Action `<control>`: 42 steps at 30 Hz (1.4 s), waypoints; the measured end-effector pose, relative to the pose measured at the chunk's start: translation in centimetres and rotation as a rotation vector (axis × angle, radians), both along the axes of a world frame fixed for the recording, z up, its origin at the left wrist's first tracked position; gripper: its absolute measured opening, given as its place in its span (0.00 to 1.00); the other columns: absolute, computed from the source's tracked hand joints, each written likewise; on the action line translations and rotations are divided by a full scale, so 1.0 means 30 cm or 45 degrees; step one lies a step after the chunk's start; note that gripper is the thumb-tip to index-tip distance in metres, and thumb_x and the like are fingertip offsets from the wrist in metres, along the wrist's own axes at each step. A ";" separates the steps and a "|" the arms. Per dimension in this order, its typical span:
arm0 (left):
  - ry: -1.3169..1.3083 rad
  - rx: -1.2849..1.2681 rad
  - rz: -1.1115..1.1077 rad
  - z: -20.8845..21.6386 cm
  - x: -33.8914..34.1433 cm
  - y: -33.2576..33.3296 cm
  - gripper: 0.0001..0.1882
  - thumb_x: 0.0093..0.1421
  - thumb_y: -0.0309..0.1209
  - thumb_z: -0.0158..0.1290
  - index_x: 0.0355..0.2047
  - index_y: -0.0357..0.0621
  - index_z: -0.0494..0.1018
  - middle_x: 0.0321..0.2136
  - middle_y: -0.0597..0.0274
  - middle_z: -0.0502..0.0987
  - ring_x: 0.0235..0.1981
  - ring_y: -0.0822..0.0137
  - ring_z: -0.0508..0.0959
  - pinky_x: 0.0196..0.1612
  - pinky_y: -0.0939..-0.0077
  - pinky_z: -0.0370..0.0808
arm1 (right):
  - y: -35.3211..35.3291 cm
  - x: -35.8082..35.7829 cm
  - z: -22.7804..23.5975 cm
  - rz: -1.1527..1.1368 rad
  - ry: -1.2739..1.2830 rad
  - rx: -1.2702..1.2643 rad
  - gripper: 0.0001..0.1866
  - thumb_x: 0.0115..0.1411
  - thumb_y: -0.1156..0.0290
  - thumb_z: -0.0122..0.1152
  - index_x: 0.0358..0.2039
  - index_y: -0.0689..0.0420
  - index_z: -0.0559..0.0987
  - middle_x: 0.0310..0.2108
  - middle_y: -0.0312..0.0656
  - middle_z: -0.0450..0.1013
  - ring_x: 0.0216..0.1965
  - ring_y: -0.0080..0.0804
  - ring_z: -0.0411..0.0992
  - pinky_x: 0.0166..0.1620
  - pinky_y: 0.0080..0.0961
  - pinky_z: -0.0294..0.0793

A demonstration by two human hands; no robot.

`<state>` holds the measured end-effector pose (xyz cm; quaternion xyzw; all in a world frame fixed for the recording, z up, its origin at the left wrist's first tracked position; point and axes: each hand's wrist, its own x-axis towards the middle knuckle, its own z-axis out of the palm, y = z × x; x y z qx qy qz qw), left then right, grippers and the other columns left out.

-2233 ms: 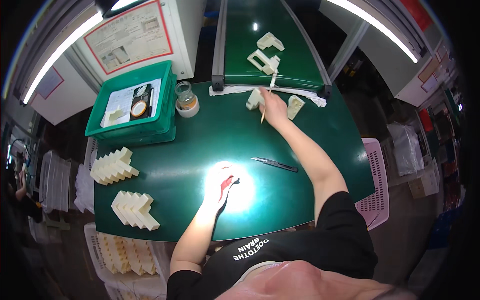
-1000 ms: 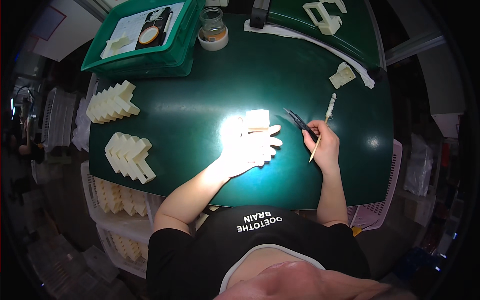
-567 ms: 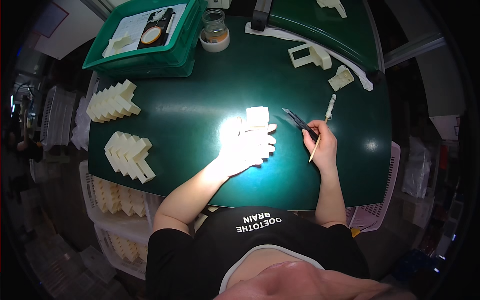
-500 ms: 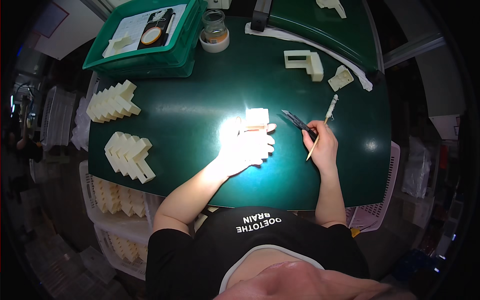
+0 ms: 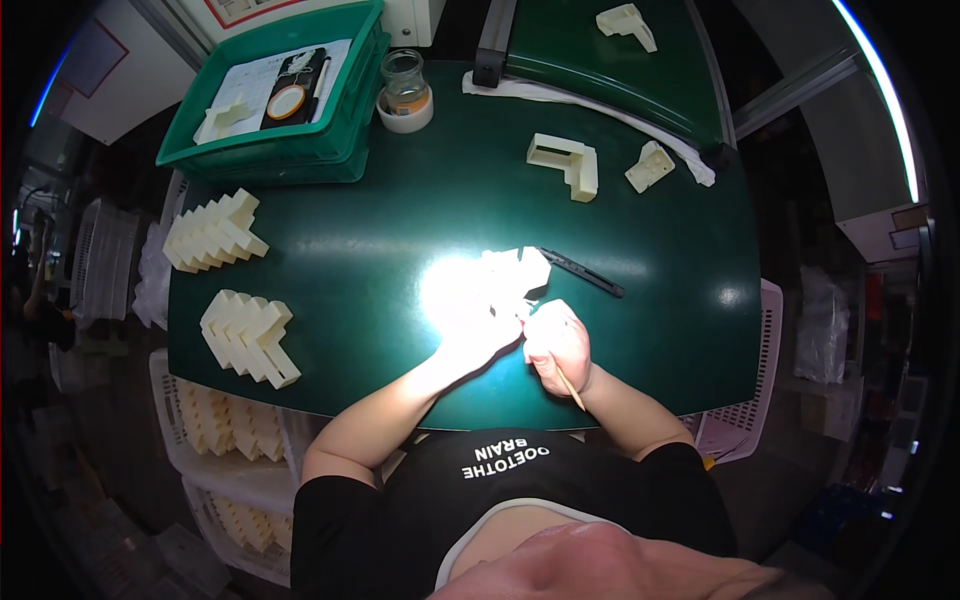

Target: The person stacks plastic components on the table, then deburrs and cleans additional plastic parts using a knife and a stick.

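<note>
Under a glaring light, my left hand (image 5: 478, 325) is closed around a cream plastic part (image 5: 535, 268). Glare washes out its fingers and most of the part's detail. My right hand (image 5: 560, 345) is closed on a wooden stick (image 5: 571, 390), its bare pointed end sticking out toward me. The white-wrapped end seen earlier is now hidden by the hand or lost in glare beside the part. Just beyond the right hand, a black utility knife (image 5: 585, 273) lies on the green table, touched by neither hand.
Stacked cream parts (image 5: 215, 232) and a second stack (image 5: 248, 338) stand at left. Behind are a green bin (image 5: 345, 140) and a glass jar (image 5: 404, 80) in a white ring. An L-shaped part (image 5: 570, 165) and a small part (image 5: 650, 167) lie before a green conveyor belt (image 5: 620, 75).
My right hand has let go of the utility knife, which now lies on the table. That hand has moved left with the wooden stick, up to the part in my left hand.
</note>
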<state>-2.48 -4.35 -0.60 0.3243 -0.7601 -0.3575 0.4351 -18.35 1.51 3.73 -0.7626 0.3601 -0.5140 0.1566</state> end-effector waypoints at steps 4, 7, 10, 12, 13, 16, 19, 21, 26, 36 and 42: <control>-0.139 0.157 -0.113 0.113 0.012 0.009 0.25 0.53 0.24 0.57 0.53 0.41 0.71 0.36 0.57 0.74 0.29 0.67 0.75 0.30 0.72 0.75 | -0.017 -0.053 0.005 -0.135 -0.074 0.194 0.13 0.61 0.74 0.49 0.19 0.58 0.69 0.18 0.39 0.66 0.22 0.40 0.64 0.31 0.33 0.64; 0.651 1.376 -0.351 0.049 0.038 0.016 0.28 0.55 0.24 0.57 0.58 0.41 0.67 0.41 0.60 0.74 0.32 0.71 0.76 0.32 0.74 0.80 | -0.020 -0.103 -0.029 -0.260 -0.292 0.414 0.19 0.67 0.70 0.43 0.17 0.59 0.66 0.18 0.39 0.62 0.21 0.33 0.61 0.28 0.28 0.61; 0.630 1.385 -0.344 0.082 0.039 0.013 0.32 0.57 0.24 0.56 0.62 0.41 0.61 0.46 0.61 0.74 0.32 0.74 0.77 0.33 0.75 0.83 | -0.004 -0.101 -0.037 -0.116 -0.672 0.445 0.24 0.71 0.65 0.40 0.16 0.59 0.63 0.19 0.38 0.60 0.21 0.24 0.60 0.26 0.22 0.58; 0.491 1.412 -0.495 0.077 0.046 0.007 0.36 0.57 0.24 0.56 0.65 0.41 0.55 0.48 0.59 0.74 0.32 0.73 0.77 0.33 0.78 0.82 | -0.006 -0.098 -0.009 -0.045 -0.845 0.673 0.26 0.72 0.62 0.38 0.15 0.57 0.61 0.18 0.36 0.57 0.19 0.23 0.57 0.26 0.21 0.59; 0.491 1.408 -0.491 0.088 0.045 0.008 0.36 0.57 0.24 0.56 0.65 0.41 0.55 0.48 0.59 0.74 0.32 0.73 0.77 0.33 0.78 0.82 | -0.013 -0.108 -0.006 -0.039 -0.845 0.672 0.26 0.72 0.62 0.38 0.15 0.57 0.61 0.18 0.36 0.57 0.19 0.23 0.57 0.26 0.21 0.59; 0.510 1.138 -0.414 0.085 0.032 0.014 0.31 0.57 0.24 0.56 0.61 0.41 0.61 0.46 0.61 0.76 0.32 0.76 0.77 0.31 0.79 0.80 | -0.017 -0.125 0.006 0.323 -1.136 0.773 0.27 0.72 0.61 0.35 0.13 0.52 0.59 0.15 0.35 0.56 0.14 0.20 0.52 0.25 0.19 0.59; -0.041 0.368 -0.061 -0.022 0.033 -0.013 0.19 0.49 0.29 0.63 0.42 0.42 0.74 0.31 0.61 0.77 0.25 0.69 0.75 0.29 0.75 0.74 | 0.027 -0.080 0.023 0.216 -1.087 0.590 0.28 0.73 0.58 0.36 0.14 0.54 0.61 0.19 0.40 0.59 0.16 0.22 0.54 0.25 0.20 0.61; -0.130 0.181 0.008 -0.007 0.032 0.006 0.18 0.46 0.30 0.64 0.38 0.44 0.73 0.29 0.61 0.75 0.27 0.66 0.76 0.30 0.72 0.74 | 0.031 -0.059 0.043 0.150 -0.839 0.477 0.28 0.73 0.56 0.37 0.15 0.55 0.61 0.20 0.40 0.59 0.18 0.21 0.56 0.22 0.18 0.57; 0.281 0.357 -0.101 -0.101 0.001 0.059 0.17 0.46 0.27 0.63 0.38 0.44 0.73 0.32 0.61 0.75 0.29 0.69 0.76 0.30 0.73 0.73 | -0.005 -0.101 0.073 -0.016 -0.659 0.429 0.23 0.73 0.59 0.36 0.19 0.55 0.61 0.18 0.35 0.56 0.18 0.20 0.54 0.21 0.17 0.54; 1.191 1.091 0.078 0.119 0.279 0.197 0.29 0.68 0.36 0.49 0.63 0.44 0.50 0.47 0.56 0.71 0.47 0.67 0.77 0.48 0.69 0.77 | 0.034 0.326 -0.056 -0.038 0.119 0.301 0.23 0.51 0.73 0.74 0.48 0.61 0.78 0.41 0.47 0.76 0.35 0.32 0.75 0.39 0.26 0.75; -0.214 0.698 0.352 0.212 0.689 0.348 0.10 0.66 0.29 0.52 0.45 0.41 0.76 0.33 0.60 0.80 0.36 0.73 0.79 0.39 0.79 0.75 | -0.037 0.441 -0.284 0.239 -0.489 0.895 0.23 0.60 0.75 0.65 0.57 0.57 0.72 0.38 0.41 0.78 0.39 0.27 0.76 0.43 0.21 0.76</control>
